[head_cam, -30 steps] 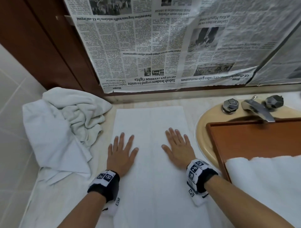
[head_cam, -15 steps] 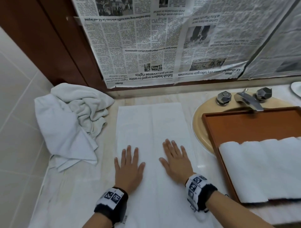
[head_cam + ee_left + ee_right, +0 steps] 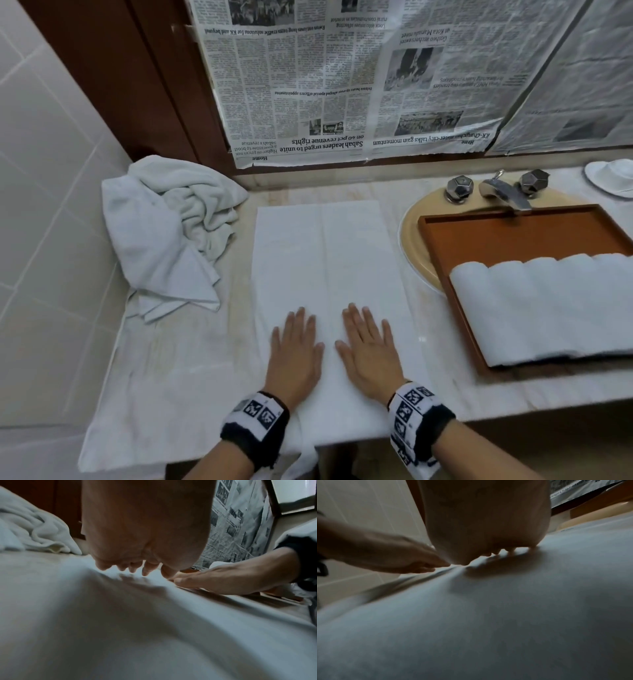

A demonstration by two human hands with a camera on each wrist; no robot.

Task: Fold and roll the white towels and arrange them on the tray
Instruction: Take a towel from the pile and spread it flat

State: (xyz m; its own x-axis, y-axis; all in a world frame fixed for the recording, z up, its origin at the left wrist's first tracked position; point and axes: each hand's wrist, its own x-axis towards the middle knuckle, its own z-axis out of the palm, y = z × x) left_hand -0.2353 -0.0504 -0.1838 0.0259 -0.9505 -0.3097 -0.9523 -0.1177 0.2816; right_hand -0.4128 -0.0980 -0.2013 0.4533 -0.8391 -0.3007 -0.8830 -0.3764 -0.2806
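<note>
A white towel, folded into a long strip, lies flat on the marble counter and runs away from me. My left hand and right hand press flat on its near end, side by side, fingers straight. In the left wrist view the left hand touches the towel with the right hand beside it. The right wrist view shows the right hand on the towel. An orange-brown tray sits over the sink at right and holds several rolled white towels.
A crumpled heap of white towels lies at the counter's left, against the tiled wall. Behind the tray stand the tap and two knobs. Newspaper covers the wall behind. A white dish sits at far right.
Both hands have slid toward me along the towel, from its middle to its near end, staying flat. The head view has pulled back, and more of the tray shows.
</note>
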